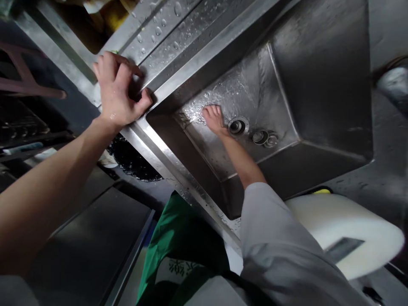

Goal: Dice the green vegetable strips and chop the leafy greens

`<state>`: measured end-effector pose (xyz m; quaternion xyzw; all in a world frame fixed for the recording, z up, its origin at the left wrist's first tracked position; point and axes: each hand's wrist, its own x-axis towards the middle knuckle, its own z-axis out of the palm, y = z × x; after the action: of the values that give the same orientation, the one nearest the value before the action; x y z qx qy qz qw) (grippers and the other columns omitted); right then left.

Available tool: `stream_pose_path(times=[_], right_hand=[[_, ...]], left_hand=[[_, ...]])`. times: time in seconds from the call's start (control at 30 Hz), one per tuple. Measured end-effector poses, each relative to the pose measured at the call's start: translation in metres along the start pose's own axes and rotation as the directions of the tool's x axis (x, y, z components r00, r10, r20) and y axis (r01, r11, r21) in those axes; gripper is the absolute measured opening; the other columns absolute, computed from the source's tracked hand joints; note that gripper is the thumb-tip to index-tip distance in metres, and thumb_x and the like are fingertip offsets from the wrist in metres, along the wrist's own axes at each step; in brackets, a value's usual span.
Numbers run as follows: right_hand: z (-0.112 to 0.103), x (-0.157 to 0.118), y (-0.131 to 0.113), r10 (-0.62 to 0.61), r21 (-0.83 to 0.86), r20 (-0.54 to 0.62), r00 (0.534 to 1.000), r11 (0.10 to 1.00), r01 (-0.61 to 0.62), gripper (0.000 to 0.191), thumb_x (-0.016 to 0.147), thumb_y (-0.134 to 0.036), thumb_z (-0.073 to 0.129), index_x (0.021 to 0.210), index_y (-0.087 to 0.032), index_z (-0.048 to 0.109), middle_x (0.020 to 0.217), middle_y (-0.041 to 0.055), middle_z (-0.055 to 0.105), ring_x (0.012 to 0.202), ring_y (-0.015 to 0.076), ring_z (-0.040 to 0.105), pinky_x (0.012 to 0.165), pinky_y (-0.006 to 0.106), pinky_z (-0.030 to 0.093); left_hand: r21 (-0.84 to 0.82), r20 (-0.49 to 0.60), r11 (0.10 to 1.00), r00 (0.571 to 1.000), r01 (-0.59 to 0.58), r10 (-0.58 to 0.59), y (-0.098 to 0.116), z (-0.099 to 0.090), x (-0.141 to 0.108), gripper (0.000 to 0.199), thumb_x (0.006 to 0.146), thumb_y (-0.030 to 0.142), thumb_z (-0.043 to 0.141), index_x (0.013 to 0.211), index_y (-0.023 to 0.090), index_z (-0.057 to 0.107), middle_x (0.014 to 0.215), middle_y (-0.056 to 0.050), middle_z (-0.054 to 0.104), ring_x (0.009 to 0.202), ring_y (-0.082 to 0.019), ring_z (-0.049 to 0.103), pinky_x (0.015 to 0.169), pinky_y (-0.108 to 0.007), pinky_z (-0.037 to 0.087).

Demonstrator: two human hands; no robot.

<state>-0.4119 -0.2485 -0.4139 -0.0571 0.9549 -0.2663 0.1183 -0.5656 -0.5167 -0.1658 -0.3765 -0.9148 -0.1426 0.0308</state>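
My left hand (116,87) rests on the wet steel counter at the sink's corner. Its fingers are bent and apart, and I see nothing in it. Deep inside the steel sink (331,89), my right hand (214,118) lies against the wet floor with its fingers stretched out. Beside its wrist is a round drain hole (238,126). A metal strainer cup (260,136) and a smaller metal ring (270,139) lie a little to the right of the drain. Water shines on the floor around my right fingers.
A thick white board (360,216) with a slot lies at the sink's right front edge, a yellow thing (322,191) behind it. A black plastic bag (135,161) hangs below the left rim. At the left stands a pink stool (28,80). A dark cabinet (92,238) is near my left arm.
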Motion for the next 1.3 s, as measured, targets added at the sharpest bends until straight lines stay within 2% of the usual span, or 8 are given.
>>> stream_pose_path(times=[0.2,0.37,0.53,0.67,0.9,1.07,1.23,1.3], right_hand=[[-0.082,-0.114,0.085,0.498,-0.23,-0.138,0.856,0.825,-0.517,0.039,0.101,-0.038,0.042,0.126,-0.015,0.062,0.138,0.019,0.055,0.129,0.0348,0.044,0.107,0.057,0.035],[-0.1,-0.16,0.105,0.611,-0.166,-0.027,0.791,0.778,-0.606,0.05,0.095,-0.048,0.053,0.129,-0.013,0.062,0.128,0.022,0.061,0.118,0.036,0.055,0.099,0.056,0.045],[-0.109,-0.081,0.128,0.515,-0.071,-0.173,0.839,0.844,-0.532,0.045,0.103,-0.036,0.037,0.133,-0.01,0.059,0.135,0.0215,0.057,0.13,0.0305,0.052,0.109,0.054,0.042],[-0.127,0.012,0.134,0.374,-0.11,-0.083,0.924,0.918,-0.381,0.051,0.108,-0.032,0.031,0.149,-0.004,0.041,0.161,0.0228,0.031,0.151,0.0275,0.027,0.119,0.059,0.024],[-0.064,0.08,0.039,0.487,0.02,-0.145,0.861,0.872,-0.49,0.063,0.11,-0.029,0.023,0.154,0.015,0.017,0.164,0.035,0.008,0.157,0.0343,0.003,0.123,0.061,0.007],[-0.026,0.03,0.026,0.164,0.062,-0.044,0.985,0.985,-0.161,0.055,0.107,-0.023,0.026,0.158,-0.005,0.03,0.168,0.0148,0.024,0.158,0.0197,0.007,0.13,0.05,0.009],[-0.035,-0.063,0.051,0.51,0.003,-0.104,0.854,0.859,-0.513,0.054,0.106,-0.021,0.023,0.156,-0.006,0.035,0.167,0.0183,0.025,0.158,0.0227,0.011,0.127,0.056,0.015],[-0.032,-0.096,0.033,0.401,-0.001,-0.023,0.916,0.916,-0.402,0.052,0.104,-0.019,0.027,0.152,-0.008,0.043,0.165,0.0182,0.032,0.157,0.0235,0.016,0.127,0.057,0.016]], left_hand=[[-0.025,0.05,0.998,0.997,0.055,-0.054,-0.002,0.002,-0.001,0.047,0.082,0.053,0.063,0.114,0.02,0.051,0.113,-0.01,0.044,0.114,-0.035,0.047,0.093,-0.06,0.037],[-0.048,0.06,0.994,0.994,0.095,-0.092,0.003,0.0,0.0,0.049,0.08,0.053,0.064,0.114,0.019,0.053,0.115,-0.011,0.048,0.115,-0.036,0.046,0.095,-0.06,0.035],[-0.096,0.071,0.987,0.99,0.129,-0.123,0.005,-0.002,0.001,0.051,0.079,0.058,0.065,0.112,0.02,0.054,0.115,-0.011,0.047,0.119,-0.04,0.045,0.099,-0.064,0.031],[-0.072,0.066,0.99,0.991,0.124,-0.119,0.005,-0.002,0.001,0.048,0.079,0.054,0.064,0.112,0.02,0.054,0.114,-0.011,0.048,0.118,-0.037,0.046,0.099,-0.062,0.031],[-0.038,0.004,0.997,0.998,0.06,-0.06,0.006,-0.001,0.001,0.04,0.078,0.044,0.065,0.108,0.019,0.055,0.108,-0.011,0.049,0.112,-0.034,0.05,0.095,-0.055,0.036],[-0.052,0.025,0.995,0.996,0.084,-0.083,0.005,-0.002,0.001,0.039,0.081,0.047,0.061,0.109,0.02,0.054,0.11,-0.012,0.049,0.113,-0.034,0.049,0.096,-0.057,0.035],[-0.083,0.089,0.984,0.985,0.156,-0.149,0.005,-0.002,0.001,0.043,0.08,0.05,0.063,0.11,0.02,0.054,0.115,-0.014,0.049,0.116,-0.036,0.045,0.099,-0.06,0.031],[-0.082,0.087,0.981,0.982,0.176,-0.168,0.006,-0.002,0.002,0.046,0.078,0.052,0.066,0.109,0.02,0.055,0.115,-0.014,0.051,0.116,-0.036,0.045,0.099,-0.059,0.031]])
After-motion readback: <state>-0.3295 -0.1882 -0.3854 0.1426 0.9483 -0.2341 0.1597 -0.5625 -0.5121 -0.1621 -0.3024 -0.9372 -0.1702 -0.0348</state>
